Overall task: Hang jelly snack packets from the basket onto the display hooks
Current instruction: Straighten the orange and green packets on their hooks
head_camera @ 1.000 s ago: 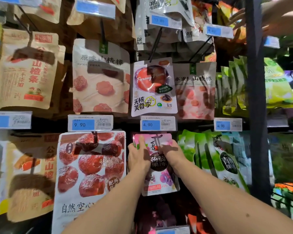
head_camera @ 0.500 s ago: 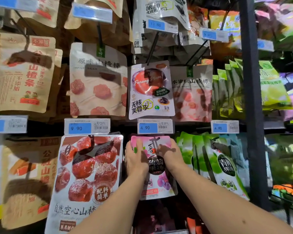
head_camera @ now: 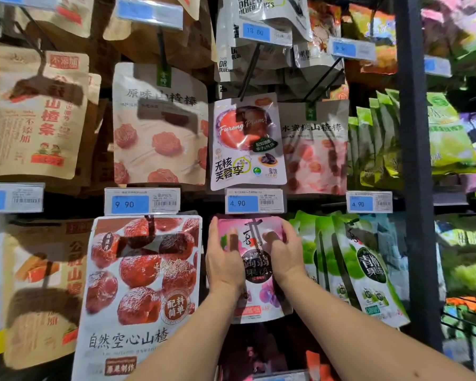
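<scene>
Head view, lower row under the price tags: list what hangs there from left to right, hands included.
Brown hawthorn bag → big white bag printed with red hawthorn balls → left hand → pink jelly packet → right hand → green jelly packets.

A large hawthorn-ball bag (head_camera: 140, 292) hangs low at centre-left under a blue 9.90 price tag (head_camera: 142, 201). Above that tag hangs a pale hawthorn-stick pouch (head_camera: 160, 125), and just to its right a plum pouch (head_camera: 246, 141). At far left hangs a kraft-paper bag (head_camera: 36, 114). A dark upright post (head_camera: 415, 171) stands at right.
</scene>
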The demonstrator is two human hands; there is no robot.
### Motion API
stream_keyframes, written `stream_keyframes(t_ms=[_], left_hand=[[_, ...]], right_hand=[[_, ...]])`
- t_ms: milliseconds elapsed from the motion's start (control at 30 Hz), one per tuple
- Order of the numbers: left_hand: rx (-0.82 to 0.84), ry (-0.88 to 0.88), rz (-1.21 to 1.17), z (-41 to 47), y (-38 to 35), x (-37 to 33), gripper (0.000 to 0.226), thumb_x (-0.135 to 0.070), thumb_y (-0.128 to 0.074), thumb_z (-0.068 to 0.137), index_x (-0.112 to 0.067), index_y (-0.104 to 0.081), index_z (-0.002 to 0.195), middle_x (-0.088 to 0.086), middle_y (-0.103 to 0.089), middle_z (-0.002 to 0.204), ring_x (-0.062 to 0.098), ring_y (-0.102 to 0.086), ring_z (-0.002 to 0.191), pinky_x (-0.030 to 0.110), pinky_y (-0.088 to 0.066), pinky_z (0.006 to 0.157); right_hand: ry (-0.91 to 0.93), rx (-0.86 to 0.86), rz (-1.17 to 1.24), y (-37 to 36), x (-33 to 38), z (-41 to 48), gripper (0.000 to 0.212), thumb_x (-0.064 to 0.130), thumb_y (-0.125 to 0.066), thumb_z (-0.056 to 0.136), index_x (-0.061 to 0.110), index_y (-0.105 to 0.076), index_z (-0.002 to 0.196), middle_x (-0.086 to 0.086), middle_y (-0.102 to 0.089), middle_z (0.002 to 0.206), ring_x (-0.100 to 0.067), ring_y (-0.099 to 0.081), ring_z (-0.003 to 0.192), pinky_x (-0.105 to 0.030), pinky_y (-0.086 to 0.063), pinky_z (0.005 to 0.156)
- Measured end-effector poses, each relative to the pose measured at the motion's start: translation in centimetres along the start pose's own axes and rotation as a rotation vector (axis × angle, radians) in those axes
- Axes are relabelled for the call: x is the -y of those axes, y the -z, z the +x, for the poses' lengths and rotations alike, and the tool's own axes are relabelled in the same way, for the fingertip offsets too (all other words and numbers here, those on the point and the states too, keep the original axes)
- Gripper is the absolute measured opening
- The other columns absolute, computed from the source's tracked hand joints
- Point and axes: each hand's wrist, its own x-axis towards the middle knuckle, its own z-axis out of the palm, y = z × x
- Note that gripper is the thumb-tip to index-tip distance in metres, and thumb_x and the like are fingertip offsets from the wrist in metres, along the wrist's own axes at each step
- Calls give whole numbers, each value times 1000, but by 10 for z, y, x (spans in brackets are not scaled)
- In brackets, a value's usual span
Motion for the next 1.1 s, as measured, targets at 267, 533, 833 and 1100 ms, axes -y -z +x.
stream_keyframes(t_ms=[267, 533, 833, 1100], left_hand=[[-35, 89, 156, 1, 2, 0, 11, -9, -42, 103, -14, -41, 112, 10, -57, 88, 29, -57, 76, 53, -47, 65], [-59, 63, -42, -6, 2, -8, 36, -33, -28, 111, -22, -47, 140, -4, -63, 120, 9, -61, 107, 32, -50, 86], [-95, 66, 28, -15, 2, -12, 13, -8, -37, 105, -17, -40, 113, -22, -49, 107, -10, -50, 96, 32, -37, 77], [-93, 72, 39, -15, 0, -21, 18, -23, -45, 106, -18, -38, 121, -27, -38, 97, 18, -64, 95, 36, -44, 83]], right_hand=[[-62, -54, -190, 0, 1, -1, 13, 15, -56, 98, 27, -53, 97, -6, -63, 99, -26, -63, 93, -45, -55, 85], [-24, -113, -221, 7, 10, 0, 12, 9, -48, 99, 6, -59, 95, -4, -58, 82, -18, -49, 74, -32, -37, 62], [25, -195, -195, 7, 11, -8, 6, 11, -57, 99, 16, -54, 102, -3, -62, 88, -15, -58, 76, -29, -47, 64], [-7, -207, -161, 6, 17, -10, 8, 12, -50, 101, 9, -54, 94, -4, -57, 85, -17, -50, 75, -33, -39, 64]])
